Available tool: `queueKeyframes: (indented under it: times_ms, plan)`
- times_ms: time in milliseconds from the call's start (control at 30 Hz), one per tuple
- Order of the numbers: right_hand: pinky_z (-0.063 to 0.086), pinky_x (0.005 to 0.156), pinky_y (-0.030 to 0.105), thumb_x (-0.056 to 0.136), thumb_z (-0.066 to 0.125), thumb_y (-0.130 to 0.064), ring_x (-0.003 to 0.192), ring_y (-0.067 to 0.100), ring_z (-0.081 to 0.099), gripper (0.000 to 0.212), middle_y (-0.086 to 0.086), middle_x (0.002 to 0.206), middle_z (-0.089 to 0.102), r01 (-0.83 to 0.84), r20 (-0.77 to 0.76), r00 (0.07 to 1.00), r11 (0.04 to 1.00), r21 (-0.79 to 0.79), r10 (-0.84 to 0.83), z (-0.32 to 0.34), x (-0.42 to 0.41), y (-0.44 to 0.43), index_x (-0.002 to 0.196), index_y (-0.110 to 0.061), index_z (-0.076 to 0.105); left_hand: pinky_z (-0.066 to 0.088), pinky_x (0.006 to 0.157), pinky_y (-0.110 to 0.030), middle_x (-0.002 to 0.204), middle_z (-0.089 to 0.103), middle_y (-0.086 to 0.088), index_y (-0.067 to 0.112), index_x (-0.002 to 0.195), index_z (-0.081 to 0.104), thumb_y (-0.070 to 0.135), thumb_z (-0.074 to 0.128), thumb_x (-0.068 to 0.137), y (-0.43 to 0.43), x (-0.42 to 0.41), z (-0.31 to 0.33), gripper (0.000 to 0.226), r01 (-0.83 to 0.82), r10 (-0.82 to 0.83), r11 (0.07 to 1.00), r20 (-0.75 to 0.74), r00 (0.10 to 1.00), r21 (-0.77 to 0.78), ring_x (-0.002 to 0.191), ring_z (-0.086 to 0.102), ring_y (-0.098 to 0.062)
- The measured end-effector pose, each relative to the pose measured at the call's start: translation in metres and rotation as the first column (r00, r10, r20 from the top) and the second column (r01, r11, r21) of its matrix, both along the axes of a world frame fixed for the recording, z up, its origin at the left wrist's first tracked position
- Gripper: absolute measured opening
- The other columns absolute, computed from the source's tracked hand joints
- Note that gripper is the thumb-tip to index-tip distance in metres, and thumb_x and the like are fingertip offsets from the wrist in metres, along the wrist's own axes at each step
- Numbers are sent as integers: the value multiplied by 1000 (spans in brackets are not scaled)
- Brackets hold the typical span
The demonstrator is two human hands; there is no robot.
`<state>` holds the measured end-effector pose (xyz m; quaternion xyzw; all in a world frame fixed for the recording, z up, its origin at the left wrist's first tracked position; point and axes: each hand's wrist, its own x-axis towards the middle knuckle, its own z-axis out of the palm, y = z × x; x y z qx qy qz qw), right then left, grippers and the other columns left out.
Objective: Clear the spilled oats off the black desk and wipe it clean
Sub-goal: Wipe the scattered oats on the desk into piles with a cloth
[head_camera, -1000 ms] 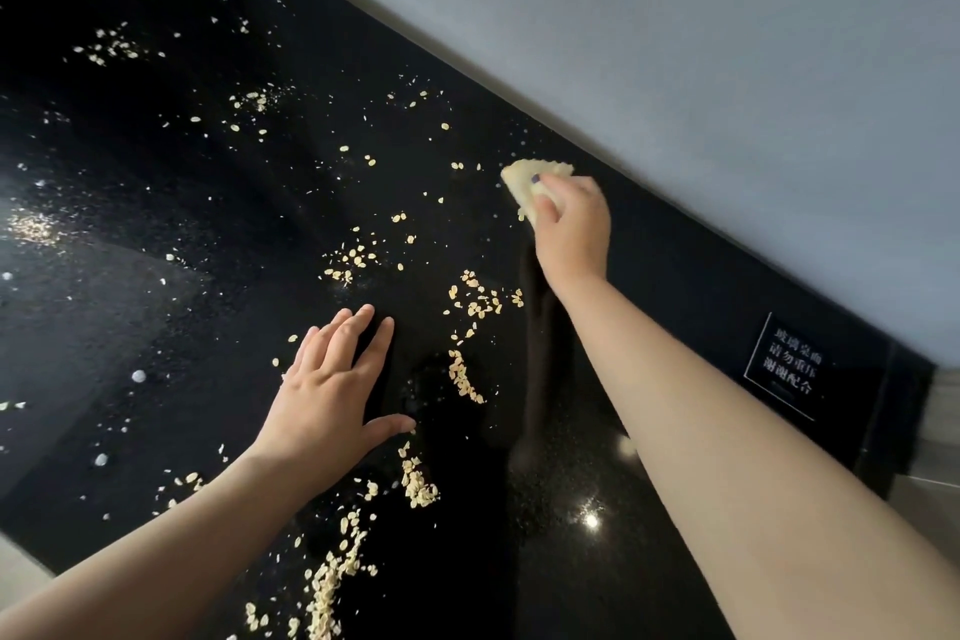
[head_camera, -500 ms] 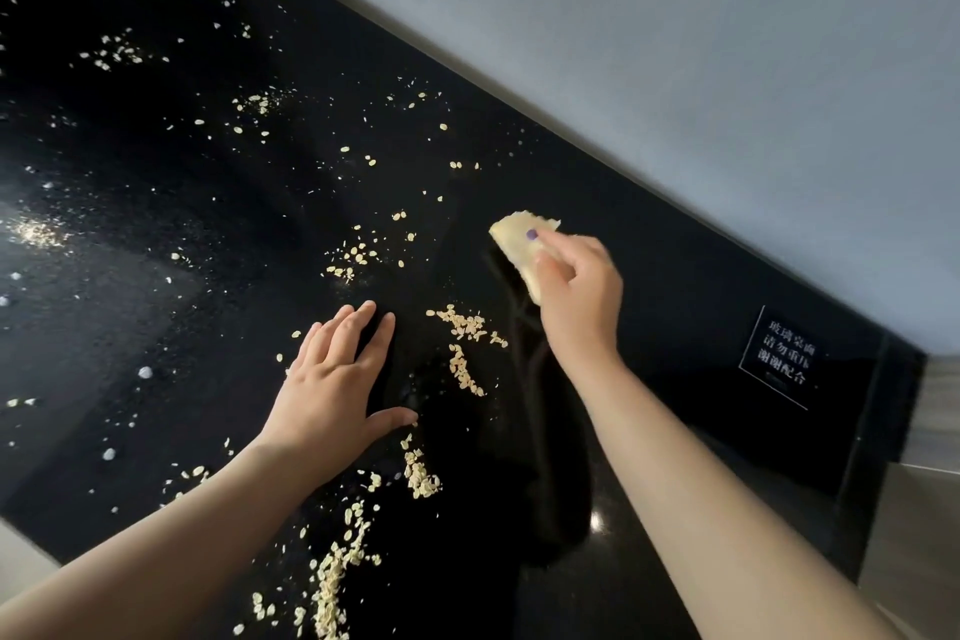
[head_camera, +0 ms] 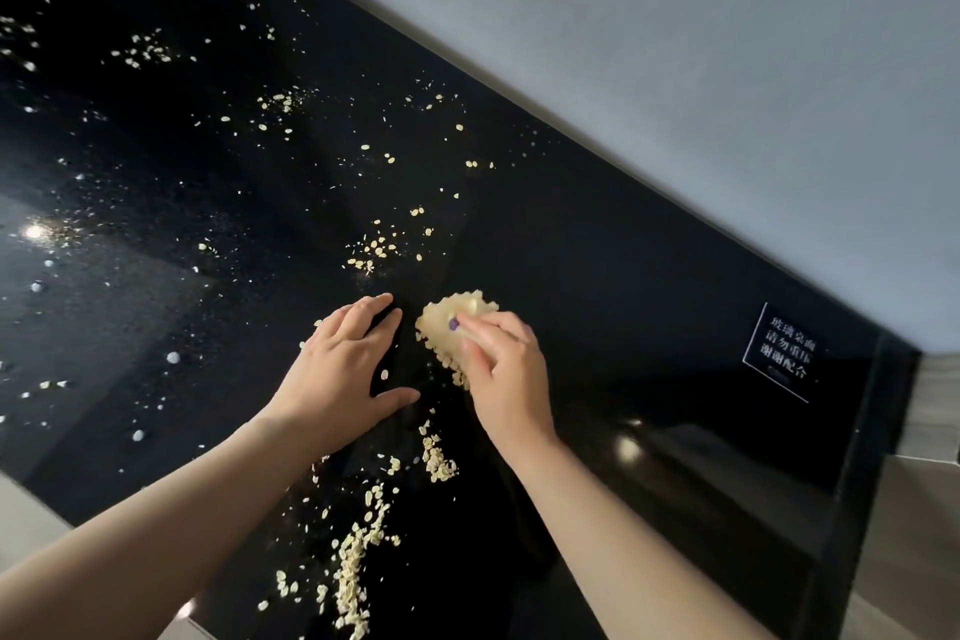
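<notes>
Oats are bunching along the left edge of the pale yellow cloth, which I am gripping with my right hand, fingers curled over it and pressing it onto the black desk. My left hand is lying flat just beside the cloth, fingers together and thumb out. A longer trail of flakes is running from below my hands toward the near edge, and loose ones are dotting the far left. A second ago the cloth was up by the back edge; I have been dragging it toward my left hand, which is staying put. The glossy top is reflecting lights and carrying a small white-lettered notice on the right, beneath a grey wall.
</notes>
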<state>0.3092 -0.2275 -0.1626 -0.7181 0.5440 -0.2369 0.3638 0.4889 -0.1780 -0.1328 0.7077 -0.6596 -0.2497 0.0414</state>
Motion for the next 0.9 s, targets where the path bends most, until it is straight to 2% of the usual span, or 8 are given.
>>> queueKeyframes:
  times_ms: [133, 300, 367, 467, 600, 667, 767, 900]
  plan:
    - [46, 81, 14, 90, 57, -7, 101, 9, 57, 28, -14, 101, 59, 93, 83, 992, 995, 23, -95, 17, -8, -4, 109, -20, 73, 21, 111, -23, 155, 22, 8, 18, 147, 34, 55, 66, 80, -1, 18, 4, 83, 48, -49, 999, -87, 995, -12, 141, 20, -13]
    - [37, 75, 0, 88, 55, -2, 96, 8, 57, 32, -4, 104, 58, 273, 16, 962, 962, -8, -273, 34, -18, -58, 110, -17, 73, 24, 113, -28, 151, 34, 5, 15, 143, 42, 51, 65, 82, -12, 34, 8, 74, 68, -75, 993, -73, 995, -94, 141, 25, -14]
    - [36, 71, -3, 90, 54, -3, 94, 9, 56, 31, -3, 105, 57, 335, -1, 942, 942, -20, -335, 36, -18, -81, 112, -15, 72, 18, 114, -27, 151, 33, 2, 12, 144, 39, 50, 63, 83, -21, 42, 10, 75, 72, -77, 992, -46, 996, -105, 143, 21, -16]
    - [34, 70, -5, 93, 54, -7, 93, 8, 53, 28, -2, 107, 57, 420, -10, 907, 906, -44, -421, 35, -15, -114, 113, -14, 71, 7, 113, -24, 156, 24, 2, 14, 148, 30, 54, 58, 85, -39, 58, 12, 80, 67, -68, 994, -12, 998, -88, 146, 10, -16]
    - [34, 71, -5, 93, 55, -11, 95, 9, 54, 25, 0, 108, 61, 520, 22, 854, 853, -40, -519, 28, -7, -156, 111, -14, 71, -1, 117, -27, 160, 6, 4, 17, 152, 15, 62, 56, 82, -62, 75, 11, 92, 101, -101, 995, 6, 995, -9, 147, -5, -13]
    - [37, 77, 1, 92, 54, -12, 97, 11, 56, 26, 2, 109, 63, 528, 8, 849, 848, -47, -528, 24, -1, -178, 111, -15, 71, -9, 114, -24, 160, -4, 5, 18, 153, 7, 66, 56, 79, -71, 79, 9, 100, 130, -130, 991, 34, 991, 13, 146, -12, -12]
    - [39, 84, 15, 91, 51, -13, 103, 15, 59, 29, 3, 111, 66, 529, -21, 847, 846, -64, -531, 17, 8, -209, 111, -15, 72, -11, 111, -24, 159, -13, 6, 20, 153, 2, 71, 57, 74, -84, 87, 4, 109, 112, -112, 994, 49, 992, 22, 145, -17, -11]
    - [36, 85, 14, 93, 51, -16, 109, 17, 59, 28, 2, 117, 66, 574, -18, 817, 817, -55, -576, 5, 21, -244, 114, -17, 70, -12, 110, -24, 158, -19, 7, 21, 153, -1, 80, 59, 62, -91, 96, -6, 124, 125, -127, 992, 70, 989, 31, 144, -20, -10]
